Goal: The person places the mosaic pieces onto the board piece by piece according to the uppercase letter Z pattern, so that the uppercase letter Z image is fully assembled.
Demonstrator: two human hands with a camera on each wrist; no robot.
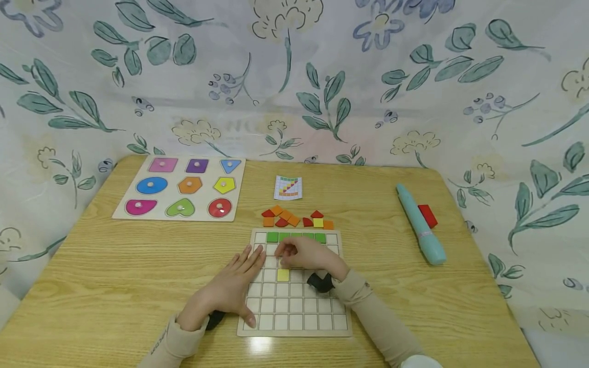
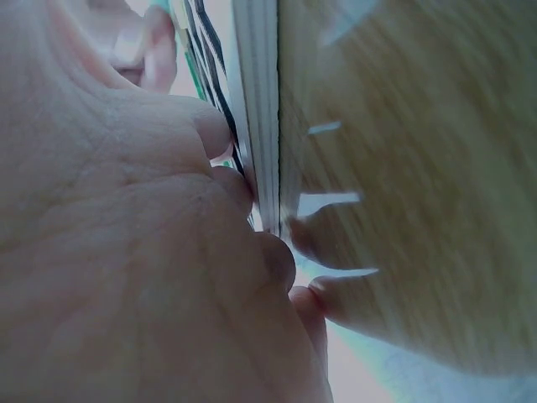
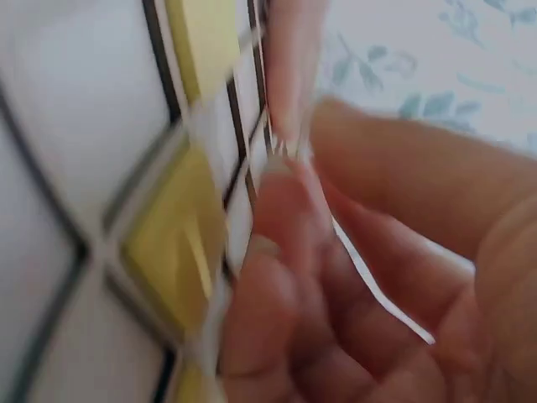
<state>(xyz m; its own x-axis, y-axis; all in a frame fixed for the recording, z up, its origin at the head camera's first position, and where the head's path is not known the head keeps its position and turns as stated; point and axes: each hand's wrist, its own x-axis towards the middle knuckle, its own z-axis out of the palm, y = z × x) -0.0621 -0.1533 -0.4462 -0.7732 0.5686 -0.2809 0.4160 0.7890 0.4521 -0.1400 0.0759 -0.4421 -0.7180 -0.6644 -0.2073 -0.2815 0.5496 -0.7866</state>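
Observation:
A pale square grid board [image 1: 296, 306] lies on the table. Along its left edge my left hand [image 1: 232, 283] is spread, fingers straight and thumb at the lower corner; the left wrist view shows fingertips at the board's edge [image 2: 260, 109]. Over the upper rows my right hand [image 1: 303, 253] bends with curled fingers, its fingertips right at the cells. Any tile between them is hidden, and I cannot tell whether it grips one. Just below sits a yellow square tile [image 1: 282, 275]; up close, more yellow tiles [image 3: 172, 239] show beside the fingers. Green tiles [image 1: 273, 237] line the top row.
Loose red, orange and yellow pieces [image 1: 293, 220] lie behind the board, with a pattern card [image 1: 288, 188] beyond. A knobbed shape puzzle [image 1: 179, 186] stands back left. To the right are a teal pen-like tool [image 1: 421, 225] and a red block [image 1: 428, 215].

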